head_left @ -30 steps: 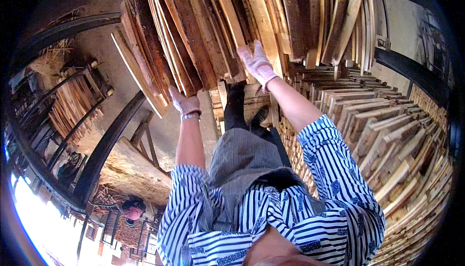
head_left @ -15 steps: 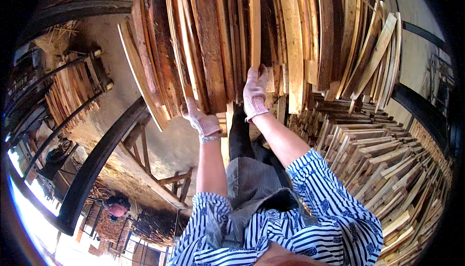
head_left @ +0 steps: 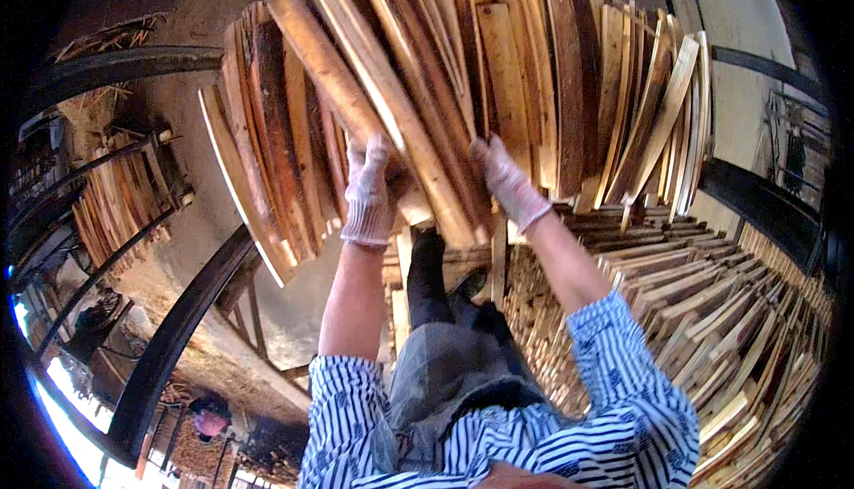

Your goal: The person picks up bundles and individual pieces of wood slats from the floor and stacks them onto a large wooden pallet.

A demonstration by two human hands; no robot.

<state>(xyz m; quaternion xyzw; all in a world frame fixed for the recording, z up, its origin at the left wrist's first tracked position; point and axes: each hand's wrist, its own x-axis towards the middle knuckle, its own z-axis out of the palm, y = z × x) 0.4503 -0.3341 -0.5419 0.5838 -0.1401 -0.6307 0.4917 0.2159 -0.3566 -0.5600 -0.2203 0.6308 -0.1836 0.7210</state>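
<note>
Both my hands wear pale knitted gloves. Between them is a bundle of rough wooden planks (head_left: 422, 164), with bark-brown and light sawn faces, leaning so that its far ends point to the left. My left hand (head_left: 368, 188) is closed round the left side of this bundle near its lower end, with its fingers partly hidden by the wood. On the other side, my right hand (head_left: 511, 179) presses against the bundle, fingers closed at its edge. More planks (head_left: 560, 71) stand in a row behind and to both sides of the bundle.
A large stack of sawn wood strips (head_left: 703, 311) fills the right side. Dark metal beams (head_left: 173, 347) curve along the left, near another rack of planks (head_left: 124, 195). At the lower left a person (head_left: 210, 420) is seen from above. A pale wall (head_left: 756, 17) stands far right.
The bundle has come out of line with the row and tilted, its far ends swinging left. My hands are farther apart, the right one having shifted right. The view has moved slightly.
</note>
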